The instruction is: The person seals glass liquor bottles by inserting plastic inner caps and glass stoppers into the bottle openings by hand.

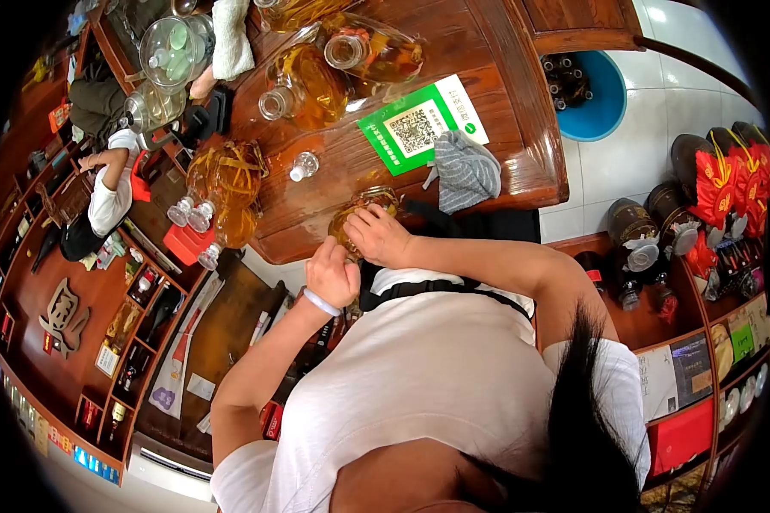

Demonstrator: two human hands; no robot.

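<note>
A glass bottle of amber liquid (380,198) lies at the table's near edge, partly covered by my hands. My right hand (376,232) rests on its side with the fingers bent over the glass. Beside it my left hand (332,272), with a pale band on the wrist, is closed near the bottle's lower end; what its fingers hold is hidden. A clear glass stopper (304,166) lies on the wooden table (316,209) beyond them. Right of the bottle is a grey striped cloth (465,171).
More amber-filled bottles (308,81) stand at the back, others (227,184) at the left. A green QR-code card (412,130) lies on the table. A blue tub (592,94) with bottles is on the floor at right. Another person (111,197) is at far left.
</note>
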